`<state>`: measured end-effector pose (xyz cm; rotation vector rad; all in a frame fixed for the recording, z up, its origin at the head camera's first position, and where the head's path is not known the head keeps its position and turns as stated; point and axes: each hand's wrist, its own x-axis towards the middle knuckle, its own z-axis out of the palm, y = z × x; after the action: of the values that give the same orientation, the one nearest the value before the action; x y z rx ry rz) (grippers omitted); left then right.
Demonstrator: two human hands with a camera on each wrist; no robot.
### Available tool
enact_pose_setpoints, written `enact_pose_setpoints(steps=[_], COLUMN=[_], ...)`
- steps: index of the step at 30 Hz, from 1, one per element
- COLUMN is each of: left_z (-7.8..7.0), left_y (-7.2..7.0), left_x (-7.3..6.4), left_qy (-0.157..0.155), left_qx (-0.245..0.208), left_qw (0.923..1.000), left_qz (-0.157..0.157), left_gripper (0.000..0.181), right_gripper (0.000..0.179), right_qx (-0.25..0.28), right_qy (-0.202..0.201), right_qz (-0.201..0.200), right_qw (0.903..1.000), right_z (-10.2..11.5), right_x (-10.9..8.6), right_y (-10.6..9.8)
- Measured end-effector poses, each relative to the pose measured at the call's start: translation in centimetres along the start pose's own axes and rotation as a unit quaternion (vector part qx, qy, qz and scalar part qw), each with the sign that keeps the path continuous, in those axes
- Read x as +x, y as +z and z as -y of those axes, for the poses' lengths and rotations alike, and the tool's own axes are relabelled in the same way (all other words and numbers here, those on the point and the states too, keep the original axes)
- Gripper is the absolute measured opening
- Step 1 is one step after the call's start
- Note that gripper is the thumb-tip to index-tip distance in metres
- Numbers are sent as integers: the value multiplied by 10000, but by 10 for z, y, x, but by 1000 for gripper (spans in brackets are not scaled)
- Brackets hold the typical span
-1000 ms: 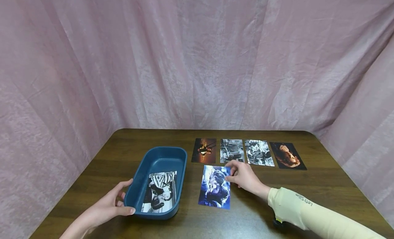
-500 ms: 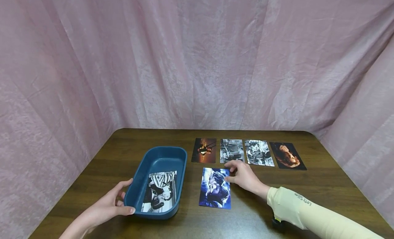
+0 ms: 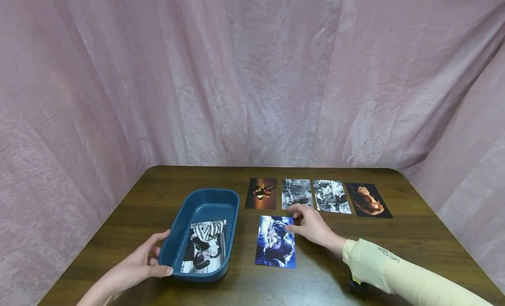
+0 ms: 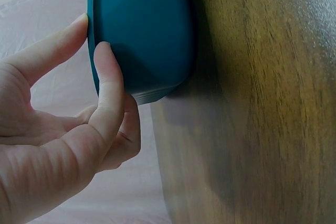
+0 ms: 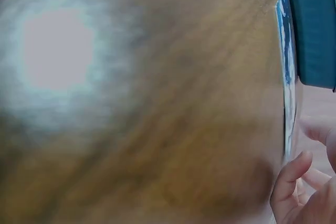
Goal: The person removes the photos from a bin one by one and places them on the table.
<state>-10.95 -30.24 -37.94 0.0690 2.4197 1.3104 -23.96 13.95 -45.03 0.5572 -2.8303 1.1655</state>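
Observation:
My left hand (image 3: 138, 258) holds the near left corner of a blue plastic tub (image 3: 197, 277), thumb on the front rim and other fingers along the left side. In the left wrist view, two fingertips rest at the tub's rim (image 4: 91, 3). A black-and-white photo (image 3: 205, 247) lies inside the tub. To its right, a blue-toned photo (image 3: 275, 242) lies face up on the table. My right hand (image 3: 309, 225) is at this photo's upper right corner, thumb tip over the edge and index finger beyond the far edge. Seen from the right wrist, the fingers are near the photo's end.
Along the back of the wooden table (image 3: 189, 176) lies a row of photos: an orange-toned photo (image 3: 261, 193), two black-and-white photos, and a dark photo (image 3: 368, 200) at the right. A pink curtain (image 3: 252, 78) hangs behind the table.
The blue-toned photo's far edge has come down toward me, and the photo now lies flat. My right index finger has parted from it. My left hand and the tub stay put.

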Motion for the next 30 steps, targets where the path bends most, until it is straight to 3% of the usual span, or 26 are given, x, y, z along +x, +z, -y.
enact_pose_setpoints(steps=[9,16,24,30], left_z=[1,0,1,-1], left_y=[0,0,-1,-1], left_x=[0,0,1,3], left_qy=[31,70,67,-38], left_qx=[-55,0,-54,-62], left_qw=[10000,10000,9999,10000], left_qz=[39,26,57,14], left_gripper=[97,98,97,96], right_gripper=[48,34,28,25], right_qx=[259,581,827,1092], right_qy=[-470,-915,-1193,-1413], right_qz=[155,215,406,318], right_qw=[9984,9939,9886,9834], right_z=[36,81,143,178], right_x=[17,49,83,108], right_y=[-2,5,23,46])
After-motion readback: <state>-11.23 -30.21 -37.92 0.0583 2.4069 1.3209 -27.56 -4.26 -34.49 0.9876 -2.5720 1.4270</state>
